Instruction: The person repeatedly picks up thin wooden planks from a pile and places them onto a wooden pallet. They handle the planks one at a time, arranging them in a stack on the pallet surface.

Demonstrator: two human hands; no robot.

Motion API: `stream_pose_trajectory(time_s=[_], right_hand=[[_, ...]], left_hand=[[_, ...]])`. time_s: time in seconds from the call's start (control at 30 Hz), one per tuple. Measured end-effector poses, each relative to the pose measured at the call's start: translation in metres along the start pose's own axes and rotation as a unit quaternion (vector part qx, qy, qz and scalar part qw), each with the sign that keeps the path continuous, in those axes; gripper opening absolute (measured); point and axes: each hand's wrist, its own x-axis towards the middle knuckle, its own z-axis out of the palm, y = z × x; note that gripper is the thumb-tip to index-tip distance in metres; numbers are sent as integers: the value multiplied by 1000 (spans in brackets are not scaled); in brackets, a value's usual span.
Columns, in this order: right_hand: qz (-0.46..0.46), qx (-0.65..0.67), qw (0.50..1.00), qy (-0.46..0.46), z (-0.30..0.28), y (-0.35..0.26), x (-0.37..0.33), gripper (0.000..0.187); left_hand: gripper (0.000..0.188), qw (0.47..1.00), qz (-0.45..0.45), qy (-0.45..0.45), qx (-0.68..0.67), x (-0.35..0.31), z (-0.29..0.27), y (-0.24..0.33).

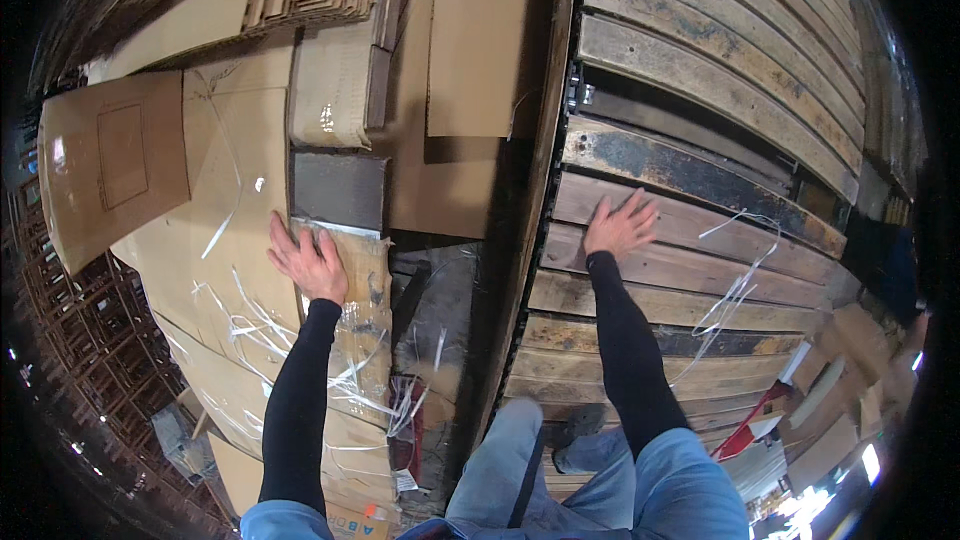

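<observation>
My left hand lies open, fingers spread, over the edge of a stack of flat brown cardboard, at a taped box edge. My right hand is also open, fingers apart, on a pinkish wooden slat of a slatted platform to the right. Neither hand holds anything. White plastic strapping lies in loose strands on the cardboard below my left hand. Another white strap is looped over the slats right of my right hand.
A dark rail divides the cardboard from the slats. Between two slats is a wide gap. A folded cardboard piece sticks up at the left. More flat sheets lie at the far middle. Cardboard scraps lie at lower right.
</observation>
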Motion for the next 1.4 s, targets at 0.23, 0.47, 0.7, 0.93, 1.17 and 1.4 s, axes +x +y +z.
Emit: stream_pose_trajectory(time_s=[0.23, 0.47, 0.7, 0.93, 1.17, 1.4], right_hand=[[-24, -20, 999, 16, 3, -7, 3, 73], [-31, -23, 999, -9, 3, 6, -4, 75], [-368, 320, 868, -93, -44, -66, 16, 70], [-688, 112, 697, -168, 98, -299, 97, 63], [-821, -310, 479, 36, 306, -433, 132, 52], [-841, -75, 449, -292, 316, -429, 9, 22]], left_hand=[[29, 1000, 5, -15, 1, -1, -9, -4], [33, 1000, -8, -13, -16, 5, -5, -5], [63, 998, 11, 9, 63, 118, -4, 7], [54, 993, 62, 72, -64, 146, 14, 35], [51, 995, 9, 15, -102, 140, 18, 25], [44, 996, 36, -34, -68, 148, 15, 26]])
